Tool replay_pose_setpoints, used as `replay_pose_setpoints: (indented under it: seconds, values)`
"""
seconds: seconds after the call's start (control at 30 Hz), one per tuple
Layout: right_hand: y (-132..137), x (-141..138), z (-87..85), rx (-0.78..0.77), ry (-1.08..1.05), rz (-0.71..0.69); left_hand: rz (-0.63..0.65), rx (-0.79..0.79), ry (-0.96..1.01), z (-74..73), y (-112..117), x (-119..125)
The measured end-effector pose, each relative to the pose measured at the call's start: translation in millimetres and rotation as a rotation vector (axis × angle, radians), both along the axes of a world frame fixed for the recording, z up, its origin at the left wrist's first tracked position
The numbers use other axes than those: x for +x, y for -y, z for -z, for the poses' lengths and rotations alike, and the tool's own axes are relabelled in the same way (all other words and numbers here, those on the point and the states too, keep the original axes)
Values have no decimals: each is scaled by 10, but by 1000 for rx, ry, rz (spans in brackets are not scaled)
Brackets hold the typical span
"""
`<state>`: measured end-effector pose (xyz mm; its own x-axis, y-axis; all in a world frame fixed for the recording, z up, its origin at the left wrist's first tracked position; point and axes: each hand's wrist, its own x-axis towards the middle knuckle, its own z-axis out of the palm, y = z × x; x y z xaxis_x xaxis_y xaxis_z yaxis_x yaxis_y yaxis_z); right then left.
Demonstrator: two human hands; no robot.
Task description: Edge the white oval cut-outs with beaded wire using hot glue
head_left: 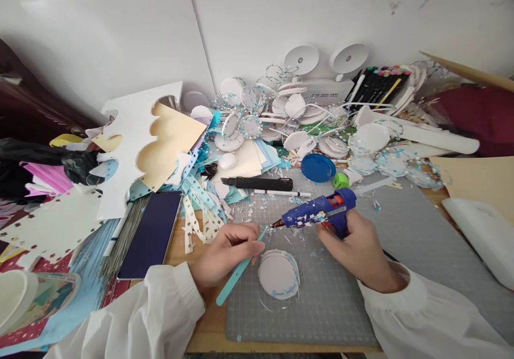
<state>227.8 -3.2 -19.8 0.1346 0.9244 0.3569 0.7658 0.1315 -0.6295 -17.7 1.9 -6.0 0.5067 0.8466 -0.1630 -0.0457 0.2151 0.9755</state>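
Pinched in my left hand [236, 249] is a pair of teal tweezers [233, 283], slanting with its tip up toward the glue gun's nozzle. My right hand [357, 244] is wrapped around the handle of a blue hot glue gun [307, 212], which points left and has pale bits stuck along its barrel. The nozzle and the tweezer tip almost meet; whether a small piece sits between them is too fine to tell. Just below them lies a round white disc [277, 276] with thin wire and tiny blue pieces around its edge, on a grey cutting mat [321, 305].
Behind the mat are a black utility knife [261, 183], a white pen [281, 193], a blue oval lid [318, 167] and a green tape roll [341, 181]. Piled white discs [295, 106] fill the back. A phone [150, 236] and paper strips [201, 212] lie left.
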Motion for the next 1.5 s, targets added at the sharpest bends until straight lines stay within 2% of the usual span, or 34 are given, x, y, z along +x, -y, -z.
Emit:
replay_pose_setpoints:
  seconds: [0.23,0.37,0.5,0.6,0.7,0.77,0.9,1.0,1.07,1.13,1.23,1.3,1.4,1.5]
  values:
    - [8,15,26,24,41,-7,7,-4,3,1,-2,-5]
    - [9,26,67,113,138,-6,5,-2,12,3,-3,-6]
    - [-17,89,36,166,187,69,10,8,24,3,-4,-9]
    - [12,271,-55,166,186,222,-2,-1,18,5,-9,-13]
    - [114,586,-107,96,251,318,-26,-35,8,4,-18,-12]
    - [195,818,-65,68,310,319,-46,-54,2,-4,-25,-8]
    - [326,1183,159,3,434,318,-85,-90,18,-25,-34,3]
    - [444,1318,242,24,480,331,-107,-93,36,-26,-42,2]
    - [562,1318,184,77,532,383,-119,-97,43,-17,-47,-2]
    - [697,1223,45,101,547,399,-125,-117,49,-6,-49,-7]
    - [835,892,-221,31,373,144,-123,-161,62,-1,-43,-11]
    - [824,584,-375,127,324,-41,-135,-186,70,0,-36,-12]
    - [638,104,-526,277,335,-314,-160,-213,84,15,-29,-13]
    - [349,-316,-578,418,433,-621,-199,-235,157,58,-27,-17]
